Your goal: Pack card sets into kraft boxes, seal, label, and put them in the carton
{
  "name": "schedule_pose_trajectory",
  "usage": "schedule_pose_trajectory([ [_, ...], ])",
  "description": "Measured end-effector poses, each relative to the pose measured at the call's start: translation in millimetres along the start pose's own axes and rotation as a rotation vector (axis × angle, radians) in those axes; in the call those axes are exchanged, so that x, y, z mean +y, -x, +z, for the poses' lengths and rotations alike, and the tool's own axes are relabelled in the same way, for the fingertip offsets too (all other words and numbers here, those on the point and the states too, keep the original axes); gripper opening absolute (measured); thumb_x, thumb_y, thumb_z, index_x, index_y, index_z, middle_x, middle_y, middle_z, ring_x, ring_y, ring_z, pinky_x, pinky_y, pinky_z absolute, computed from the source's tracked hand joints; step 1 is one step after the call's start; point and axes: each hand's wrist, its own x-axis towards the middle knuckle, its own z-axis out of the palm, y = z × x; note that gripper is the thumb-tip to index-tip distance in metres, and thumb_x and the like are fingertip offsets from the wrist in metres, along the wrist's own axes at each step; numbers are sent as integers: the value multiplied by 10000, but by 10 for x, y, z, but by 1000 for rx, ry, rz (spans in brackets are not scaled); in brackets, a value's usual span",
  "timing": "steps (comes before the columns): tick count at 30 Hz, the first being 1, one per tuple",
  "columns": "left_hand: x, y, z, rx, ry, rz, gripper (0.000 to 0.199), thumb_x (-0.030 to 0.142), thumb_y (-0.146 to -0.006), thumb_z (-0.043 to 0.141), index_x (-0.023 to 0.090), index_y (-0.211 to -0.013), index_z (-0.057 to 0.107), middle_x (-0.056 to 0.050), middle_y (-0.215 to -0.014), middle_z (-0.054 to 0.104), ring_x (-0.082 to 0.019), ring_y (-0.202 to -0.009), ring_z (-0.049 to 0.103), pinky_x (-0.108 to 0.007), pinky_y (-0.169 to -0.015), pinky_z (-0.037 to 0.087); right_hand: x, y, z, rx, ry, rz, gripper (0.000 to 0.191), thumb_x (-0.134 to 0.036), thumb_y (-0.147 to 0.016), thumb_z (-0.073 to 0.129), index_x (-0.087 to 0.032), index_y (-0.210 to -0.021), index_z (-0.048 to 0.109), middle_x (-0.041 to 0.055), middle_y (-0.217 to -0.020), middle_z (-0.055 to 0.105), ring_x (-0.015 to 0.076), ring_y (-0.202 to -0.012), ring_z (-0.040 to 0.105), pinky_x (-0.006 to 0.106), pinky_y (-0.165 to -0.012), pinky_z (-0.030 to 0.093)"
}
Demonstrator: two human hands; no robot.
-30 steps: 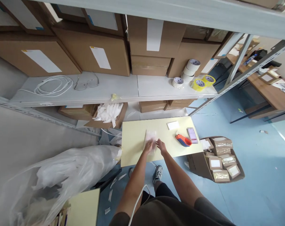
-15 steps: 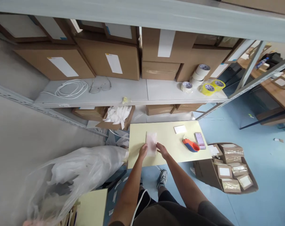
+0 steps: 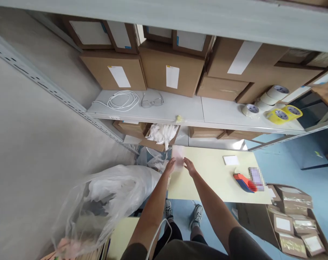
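A flat, pale pink packet (image 3: 178,156) is at the left end of the cream tabletop (image 3: 207,173), near its back edge. My left hand (image 3: 170,165) grips the packet's left side. At the right side, my right hand (image 3: 189,165) has its fingers apart, close to or touching the packet's edge. Further right on the table lie a white card (image 3: 231,160), a red and blue tape dispenser (image 3: 244,182) and a purple, pixelated object (image 3: 256,178).
A grey shelf (image 3: 177,104) behind the table bears cartons, a coiled white cable (image 3: 123,101), glasses and tape rolls (image 3: 278,115). A large clear plastic bag (image 3: 120,187) bulges at left. An open carton of small boxes (image 3: 291,216) stands at lower right.
The view has turned left, so the shelf and table appear further right. Both hands and the pink packet have moved toward the table's back left corner.
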Motion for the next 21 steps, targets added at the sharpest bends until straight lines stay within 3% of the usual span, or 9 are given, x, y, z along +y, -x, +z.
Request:
schedule_pose_trajectory([
  [3, 94, 193, -50, 35, 68, 36, 415, 302, -948, 598, 163, -1332, 674, -153, -1538, 588, -272, -1459, 524, -400, -1253, 353, -76, 103, -79, 61, 47, -29, 730, -709, -743, 751, -254, -1314, 736, 152, -1509, 615, 370, -1452, 509, 511, -1118, 474],
  [8, 295, 554, -156, 122, 154, 91, 449, 399, -941, 633, 181, -1330, 679, -161, -1510, 607, -317, -1448, 526, -436, -1238, 369, -263, 400, -285, 8, 95, -183, 822, -755, -723, 749, -272, -1387, 697, 135, -1532, 600, 376, -1430, 540, 526, -1125, 481],
  [12, 589, 852, -153, 193, 189, 200, 501, 482, -900, 690, 234, -1336, 689, -133, -1520, 607, -337, -1466, 504, -484, -1247, 358, -458, 657, -502, -12, 149, -341, 825, -738, -744, 745, -269, -1418, 669, 127, -1543, 589, 374, -1421, 553, 528, -1147, 474],
  [16, 973, 1181, 17, 261, 164, 313, 525, 499, -920, 663, 233, -1372, 662, -131, -1548, 583, -330, -1482, 490, -489, -1241, 377, -722, 918, -830, -31, 180, -450, 811, -717, -794, 698, -270, -1466, 622, 134, -1563, 564, 369, -1456, 517, 522, -1123, 500],
  [21, 1330, 1590, 426, 273, 126, 350, 582, 539, -914, 682, 236, -1408, 637, -129, -1607, 520, -320, -1525, 435, -471, -1249, 372, -1022, 1261, -1378, -47, 228, -549, 728, -657, -858, 649, -292, -1485, 597, 119, -1586, 541, 353, -1471, 499, 542, -1137, 488],
])
